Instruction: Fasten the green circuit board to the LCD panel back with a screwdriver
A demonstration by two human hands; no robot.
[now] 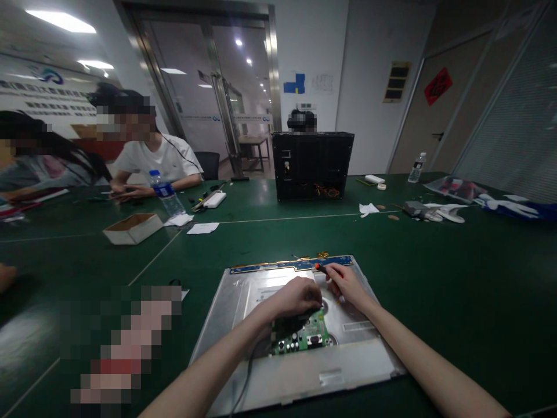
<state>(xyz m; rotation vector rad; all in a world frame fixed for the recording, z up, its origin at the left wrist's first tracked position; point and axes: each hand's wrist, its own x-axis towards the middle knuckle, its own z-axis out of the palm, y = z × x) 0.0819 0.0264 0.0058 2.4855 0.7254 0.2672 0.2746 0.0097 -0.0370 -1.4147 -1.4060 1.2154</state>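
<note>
A flat silver metal panel [304, 366], like the back of a display, lies on the green table in front of me. A green circuit board [300, 342] sits near its middle, and a long blue circuit strip [270, 267] runs along its far edge. My right hand [346, 283] is closed around a screwdriver [322, 268] with an orange-and-black handle, near the blue strip. Over the green board, my left hand [298, 296] has its fingers curled together; what they pinch, if anything, is hidden. A dark cable [248, 371] comes down over the panel's near edge.
Beyond the panel stands a black computer case [312, 165], with a person behind it. Two people sit at the far left. A white box [133, 228], water bottles [167, 194] [418, 167], paper scraps [203, 228] and gloves [444, 212] lie about the table.
</note>
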